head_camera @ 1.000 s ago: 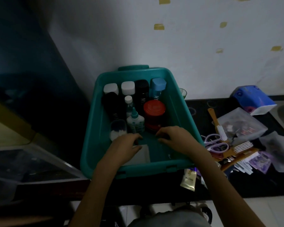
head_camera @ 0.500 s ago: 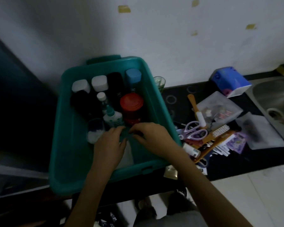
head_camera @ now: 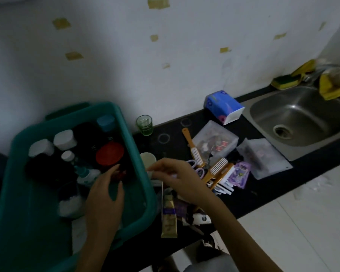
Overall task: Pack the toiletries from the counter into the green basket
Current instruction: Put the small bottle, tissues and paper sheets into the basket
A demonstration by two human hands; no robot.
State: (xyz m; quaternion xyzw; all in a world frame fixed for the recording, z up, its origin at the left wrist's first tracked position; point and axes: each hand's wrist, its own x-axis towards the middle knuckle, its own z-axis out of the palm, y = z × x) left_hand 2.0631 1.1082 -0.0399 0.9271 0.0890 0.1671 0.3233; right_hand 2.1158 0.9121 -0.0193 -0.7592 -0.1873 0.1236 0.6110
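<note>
White wall [head_camera: 185,75], taped in patches, backs the black counter [head_camera: 263,193]. A steel sink [head_camera: 302,114] is at the counter's right end and the green basket [head_camera: 124,122] at its left, with toiletries [head_camera: 220,169] heaped mid-counter. Left hand [head_camera: 104,193] hangs inside the basket, fingers released. Right hand [head_camera: 177,179] is at the basket's right rim, fingers grasping a small pale item [head_camera: 150,173].

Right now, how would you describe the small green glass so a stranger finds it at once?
Find the green basket at the black counter's left end. Beside its far right corner, near the white wall, stands the green glass. Unlike the cream container nearby, it is see-through.
</note>
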